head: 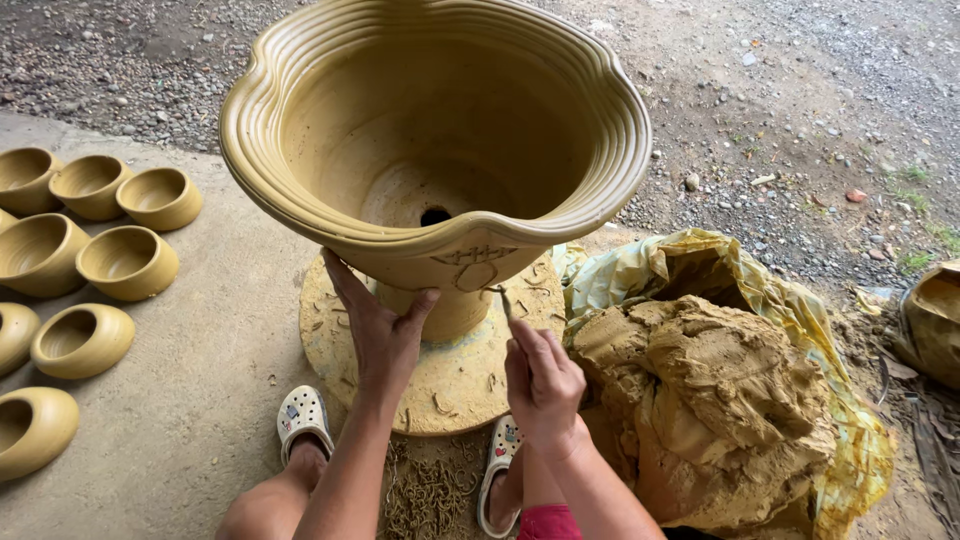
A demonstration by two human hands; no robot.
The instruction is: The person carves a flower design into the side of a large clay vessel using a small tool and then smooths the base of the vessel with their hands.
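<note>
The left hand is spread open, fingers apart, its palm laid flat against the lower outside wall of a big clay pot, holding nothing. The right hand is curled tight around a thin carving tool, pinching it like a pen, with the tip touching the pot's near wall just beside a carved ring and some crossed lines cut into the clay.

The pot is wide and yellowish, with a wavy ribbed rim and a hole in its bottom. It stands upright on its narrow foot in the middle of a round turntable set on the concrete floor. Clay shavings lie scattered on the disc and piled on the floor at its near edge, between the person's two white sandals.

To the right, just beside the disc, sits a large lump of raw clay on a sheet of yellow plastic that wraps up around it. On the left, well apart from the pot, stand rows of small bowls in the same clay, all upright and open. Beyond the concrete, on the far side, is gravel ground.
</note>
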